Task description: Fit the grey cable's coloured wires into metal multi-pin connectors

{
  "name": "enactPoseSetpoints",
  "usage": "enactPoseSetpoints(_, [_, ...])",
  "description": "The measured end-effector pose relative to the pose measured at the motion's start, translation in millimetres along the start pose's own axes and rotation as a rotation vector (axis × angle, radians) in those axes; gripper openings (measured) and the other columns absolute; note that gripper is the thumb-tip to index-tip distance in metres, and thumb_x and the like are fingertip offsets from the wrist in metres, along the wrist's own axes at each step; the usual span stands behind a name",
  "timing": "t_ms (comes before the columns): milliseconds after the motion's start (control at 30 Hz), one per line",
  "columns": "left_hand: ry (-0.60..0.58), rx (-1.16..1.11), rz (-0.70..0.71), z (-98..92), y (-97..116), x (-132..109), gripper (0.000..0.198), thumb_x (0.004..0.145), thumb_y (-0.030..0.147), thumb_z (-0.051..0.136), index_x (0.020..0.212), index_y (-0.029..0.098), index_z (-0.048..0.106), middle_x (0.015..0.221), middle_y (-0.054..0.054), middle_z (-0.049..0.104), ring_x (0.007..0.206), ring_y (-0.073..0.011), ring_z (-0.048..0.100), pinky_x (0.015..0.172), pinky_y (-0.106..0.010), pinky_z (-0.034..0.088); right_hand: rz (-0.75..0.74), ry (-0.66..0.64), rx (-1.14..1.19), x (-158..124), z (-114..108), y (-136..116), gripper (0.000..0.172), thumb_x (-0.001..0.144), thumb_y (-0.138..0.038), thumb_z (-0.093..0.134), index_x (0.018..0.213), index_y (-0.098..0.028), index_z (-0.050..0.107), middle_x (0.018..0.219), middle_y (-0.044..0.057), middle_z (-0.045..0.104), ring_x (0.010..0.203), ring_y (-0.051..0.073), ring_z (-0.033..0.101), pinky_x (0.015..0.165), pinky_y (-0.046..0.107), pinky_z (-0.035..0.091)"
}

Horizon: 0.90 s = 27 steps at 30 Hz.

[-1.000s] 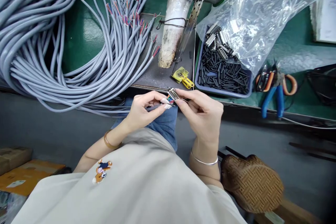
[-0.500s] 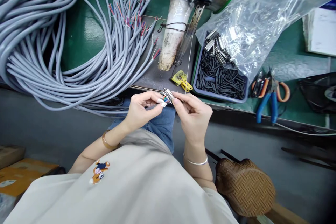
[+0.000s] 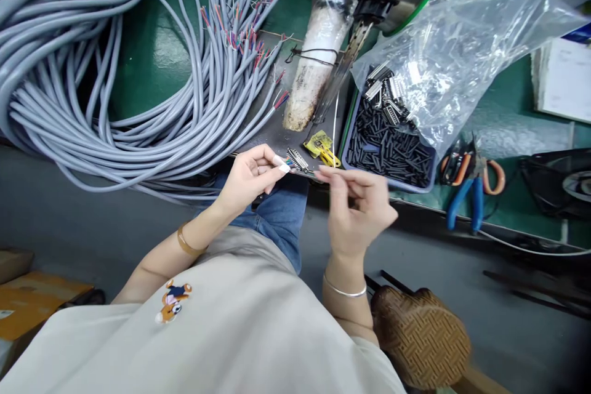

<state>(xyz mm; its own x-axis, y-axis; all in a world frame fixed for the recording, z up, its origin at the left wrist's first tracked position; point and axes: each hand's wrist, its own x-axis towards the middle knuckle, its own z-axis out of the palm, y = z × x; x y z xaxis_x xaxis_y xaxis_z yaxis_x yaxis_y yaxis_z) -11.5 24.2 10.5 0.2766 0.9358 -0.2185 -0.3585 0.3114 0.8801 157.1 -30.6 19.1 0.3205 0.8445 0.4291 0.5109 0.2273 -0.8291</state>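
Desk (image 3: 512, 135), green, across the upper frame. Cable bundle (image 3: 152, 157), grey, upper left, coloured cores bared. Tray (image 3: 415, 187), blue, right of centre, holding black tube pieces (image 3: 388, 154). Right hand (image 3: 359, 209), right of centre: thumb and finger brought near each other, blurred; I cannot tell whether that grip holds anything. Left hand (image 3: 249, 175), centre: grip closed, pinching coloured wires (image 3: 289, 162). Connector (image 3: 298, 159), one, metal, mid-frame by the desk's front edge, attached to those wires. Through the head camera I read its long axis as slanting upper left to lower right, lower end towards the right fingertips, just beside them. Nearer hand: left.
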Motion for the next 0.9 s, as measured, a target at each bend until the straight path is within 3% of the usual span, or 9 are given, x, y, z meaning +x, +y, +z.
enactPoseSetpoints(133, [0.024, 0.065, 0.05, 1.6, -3, 2, 0.037, 0.071, 0.036, 0.089, 0.074, 0.015, 0.059, 0.073, 0.001, 0.068, 0.042, -0.0006, 0.048, 0.039, -0.014, 0.036, 0.011, -0.139, 0.018, 0, 10, 5, 0.008, 0.094, -0.026, 0.07, 0.09, -0.023, 0.065, 0.105, 0.004, 0.081, 0.089, 0.017, 0.08, 0.078, 0.03, 0.067])
enactPoseSetpoints(333, [0.126, 0.331, 0.28, 9.1, -8, 3, 0.013, 0.078, 0.02, 0.077, 0.076, 0.014, 0.065, 0.078, -0.001, 0.07, 0.053, -0.0024, 0.051, 0.049, -0.016, 0.039, 0.021, -0.132, 0.099, 5, 17, 9, 0.01, 0.093, -0.02, 0.068, 0.086, -0.022, 0.062, 0.113, 0.006, 0.08, 0.095, 0.018, 0.08, 0.078, 0.028, 0.067])
enactPoseSetpoints(467, [0.149, 0.459, 0.36, 12.2, -8, 6, 0.007, 0.081, 0.015, 0.07, 0.076, 0.015, 0.065, 0.08, -0.001, 0.072, 0.054, -0.0029, 0.048, 0.051, -0.017, 0.037, 0.008, -0.141, 0.107, 12, 16, 8, 0.012, 0.091, -0.017, 0.068, 0.085, -0.023, 0.061, 0.113, 0.005, 0.08, 0.097, 0.018, 0.08, 0.078, 0.029, 0.067])
enactPoseSetpoints(567, [0.148, 0.475, 0.35, 13.4, -5, 9, 0.006, 0.079, 0.014, 0.069, 0.076, 0.015, 0.064, 0.076, 0.001, 0.069, 0.053, -0.003, 0.047, 0.05, -0.018, 0.036, 0.038, -0.155, 0.139, 16, 15, 8, 0.013, 0.091, -0.018, 0.068, 0.083, -0.023, 0.06, 0.112, 0.006, 0.08, 0.097, 0.019, 0.08, 0.082, 0.032, 0.067])
enactPoseSetpoints(767, [0.101, 0.286, 0.182, 12.6, 4, 13, 0.017, 0.077, 0.025, 0.074, 0.074, 0.015, 0.06, 0.075, -0.001, 0.066, 0.048, -0.0028, 0.045, 0.043, -0.017, 0.034, 0.092, -0.182, 0.133, 21, 12, 12, 0.013, 0.092, -0.021, 0.068, 0.083, -0.023, 0.059, 0.104, 0.004, 0.08, 0.089, 0.017, 0.079, 0.08, 0.031, 0.067])
enactPoseSetpoints(900, [0.118, 0.311, 0.211, 11.9, 3, 12, 0.016, 0.078, 0.025, 0.075, 0.074, 0.015, 0.063, 0.074, -0.002, 0.068, 0.049, -0.0032, 0.046, 0.044, -0.017, 0.036, 0.118, -0.2, 0.168, 19, 14, 14, 0.012, 0.091, -0.021, 0.068, 0.083, -0.023, 0.059, 0.103, 0.004, 0.08, 0.095, 0.018, 0.079, 0.082, 0.03, 0.066])
